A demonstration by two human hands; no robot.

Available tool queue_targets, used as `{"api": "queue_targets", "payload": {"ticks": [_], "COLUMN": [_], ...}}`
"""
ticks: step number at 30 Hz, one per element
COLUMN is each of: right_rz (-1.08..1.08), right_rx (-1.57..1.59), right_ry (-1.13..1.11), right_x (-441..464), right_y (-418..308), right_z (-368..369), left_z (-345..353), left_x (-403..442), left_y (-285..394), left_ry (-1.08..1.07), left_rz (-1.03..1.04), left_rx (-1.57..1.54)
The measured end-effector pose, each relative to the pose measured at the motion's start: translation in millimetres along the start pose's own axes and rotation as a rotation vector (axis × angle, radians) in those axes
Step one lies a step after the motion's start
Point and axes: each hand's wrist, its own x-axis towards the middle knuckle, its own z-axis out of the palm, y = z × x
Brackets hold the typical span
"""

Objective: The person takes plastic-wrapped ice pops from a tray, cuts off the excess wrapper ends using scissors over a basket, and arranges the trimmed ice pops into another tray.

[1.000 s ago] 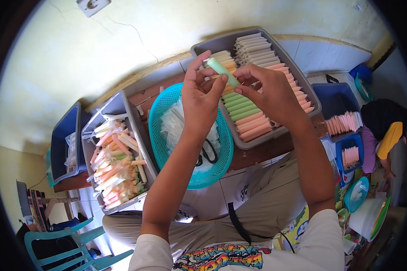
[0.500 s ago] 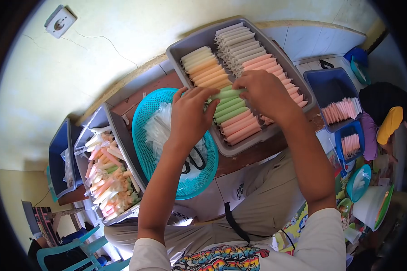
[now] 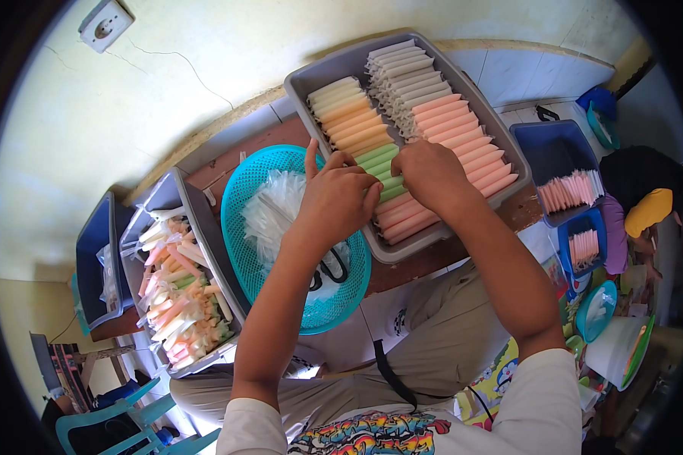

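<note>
A grey tray [image 3: 309, 105] holds rows of filled plastic tubes: pale cream, orange [image 3: 359, 134], green [image 3: 378, 159], pink [image 3: 457, 129] and greyish white [image 3: 410, 73]. My left hand [image 3: 338, 196] is at the tray's near left edge, its fingertips at the left ends of the green tubes and its index finger raised. My right hand [image 3: 430, 176] rests over the middle of the tray, fingers curled at the right ends of the green tubes. Whatever lies between the fingertips of each hand is hidden.
Left of the tray stands a turquoise basket [image 3: 237, 186] with clear plastic bags and black-handled scissors [image 3: 332, 271]. Further left, a grey bin [image 3: 206, 220] holds loose tubes, beside a blue bin [image 3: 91, 267]. At right are blue bins [image 3: 533, 136] and another person [image 3: 645, 189].
The green tube held up between both hands a second ago has been lowered among the green row. Both hands have come down to the tray, and the right has moved slightly nearer me.
</note>
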Motion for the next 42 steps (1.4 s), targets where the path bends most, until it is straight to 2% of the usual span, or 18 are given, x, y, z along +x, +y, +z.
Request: {"api": "queue_targets", "payload": {"ticks": [13,25,42], "right_rz": [0.03,0.04,0.041], "right_rx": [-0.029,-0.029,0.074], "right_ry": [-0.059,-0.029,-0.013], "right_x": [3,1,-6], "right_y": [-3,-2,-6], "right_z": [15,11,-2], "left_z": [-3,4,2], "left_x": [2,0,0], "left_y": [4,1,4], "left_ry": [-0.133,-0.055,-0.074], "left_rz": [-0.028,-0.015,-0.022], "left_rx": [0.126,0.073,0.132]}}
